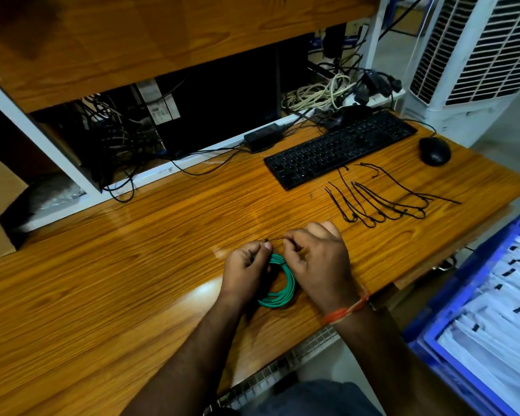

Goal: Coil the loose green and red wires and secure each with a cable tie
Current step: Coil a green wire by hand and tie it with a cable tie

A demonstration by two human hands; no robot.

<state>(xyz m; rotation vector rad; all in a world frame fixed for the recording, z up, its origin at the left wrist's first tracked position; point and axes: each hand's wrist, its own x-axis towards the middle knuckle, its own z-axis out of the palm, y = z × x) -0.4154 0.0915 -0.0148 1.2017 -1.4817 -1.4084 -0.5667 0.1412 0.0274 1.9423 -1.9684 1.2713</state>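
the wooden desk [132,265] fills most of the view, with a white cooler [475,55] standing at its far right corner and a blue crate [439,322] of white packets beside its near right edge. a black keyboard [339,148] and a mouse [435,151] lie toward the back, and a row of spare black ties [382,202] is spread just in front of the keyboard.

near the front edge the green wire [278,283] sits already wound into a coil, between the 2 hands. no red wire shows anywhere, so that half of the job looks untouched.

the left hand [245,271] has its fingers curled on the coil's top, pinching the small head of a black cable tie [274,239] against it. the right hand [318,259] pinches the thin tail of the same tie between thumb and finger, the other fingers folded. neither hand is slack.

the risk from here is in the pull. if the left pinch eases, the springy loops could fan apart before the tie closes. whether the tail has entered the head is too small to tell; if it has not, a tug would simply draw it free. pulling sideways could also catch only some loops.
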